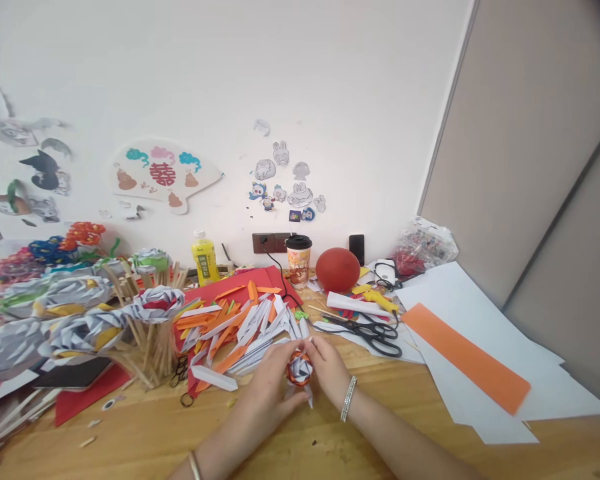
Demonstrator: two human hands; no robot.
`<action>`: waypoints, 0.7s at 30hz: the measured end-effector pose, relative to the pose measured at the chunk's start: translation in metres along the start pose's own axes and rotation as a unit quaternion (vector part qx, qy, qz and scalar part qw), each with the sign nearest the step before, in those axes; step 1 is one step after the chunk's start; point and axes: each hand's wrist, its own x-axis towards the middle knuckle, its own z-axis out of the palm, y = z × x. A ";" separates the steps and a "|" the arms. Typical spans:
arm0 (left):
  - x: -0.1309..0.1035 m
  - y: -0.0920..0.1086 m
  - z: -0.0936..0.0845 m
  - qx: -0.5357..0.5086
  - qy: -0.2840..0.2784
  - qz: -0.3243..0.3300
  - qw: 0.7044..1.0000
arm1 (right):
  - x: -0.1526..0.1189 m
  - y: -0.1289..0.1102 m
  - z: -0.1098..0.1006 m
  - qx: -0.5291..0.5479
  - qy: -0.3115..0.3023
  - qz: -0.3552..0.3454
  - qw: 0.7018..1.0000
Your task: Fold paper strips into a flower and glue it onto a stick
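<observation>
A small round folded-paper flower, white in the middle with an orange rim, is held between my two hands above the wooden table. My left hand wraps round its left side, with the thumb below it. On its right side my right hand closes on it, fingertips meeting the left ones at the top. White paper points stick out beneath the flower. Just behind the hands lies a heap of folded white and orange paper strips on red paper.
Paper flowers on sticks crowd the left. Black scissors, a yellow glue gun, a red balloon and a lidded cup stand or lie behind. White sheets with an orange strip cover the right.
</observation>
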 end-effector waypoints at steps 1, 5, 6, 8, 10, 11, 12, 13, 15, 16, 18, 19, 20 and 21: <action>0.000 0.000 0.002 0.009 0.007 0.007 1.000 | -0.001 -0.001 0.001 0.001 -0.003 -0.002 1.000; 0.001 0.003 0.002 0.020 0.029 0.020 0.999 | -0.003 -0.003 0.004 0.018 -0.010 -0.001 1.000; 0.001 0.004 0.001 0.021 0.033 0.019 0.999 | -0.003 -0.003 0.004 0.025 -0.010 0.002 1.000; 0.001 0.006 -0.001 0.024 0.037 0.018 0.999 | -0.003 -0.004 0.004 0.038 -0.010 0.006 0.999; 0.000 0.007 -0.002 0.027 0.038 0.018 0.999 | -0.002 -0.004 0.004 0.047 -0.014 0.006 0.999; 0.000 0.007 -0.002 0.028 0.040 0.018 0.999 | -0.002 -0.003 0.004 0.051 -0.018 0.005 0.999; 0.000 0.006 -0.001 0.028 0.042 0.018 0.999 | -0.002 -0.003 0.004 0.054 -0.020 0.003 0.998; -0.001 0.006 -0.001 0.026 0.043 0.019 0.999 | -0.001 -0.003 0.003 0.055 -0.022 0.002 0.998; -0.001 0.004 -0.002 0.015 0.041 0.025 0.999 | 0.000 -0.004 0.000 0.056 -0.021 -0.008 0.998; -0.001 0.003 -0.003 0.006 0.047 0.026 0.999 | 0.000 -0.005 -0.001 0.056 -0.022 -0.014 0.998; 0.001 0.001 -0.007 -0.020 0.077 0.009 0.997 | 0.000 -0.008 -0.006 0.061 -0.030 -0.030 0.997; 0.002 -0.001 -0.010 -0.036 0.097 -0.011 0.995 | 0.000 -0.010 -0.008 0.065 -0.036 -0.037 0.997; 0.004 -0.002 -0.012 -0.053 0.111 -0.035 0.992 | 0.000 -0.012 -0.010 0.069 -0.043 -0.045 0.996; 0.006 -0.003 -0.015 -0.066 0.117 -0.060 0.989 | 0.000 -0.015 -0.012 0.071 -0.048 -0.056 0.995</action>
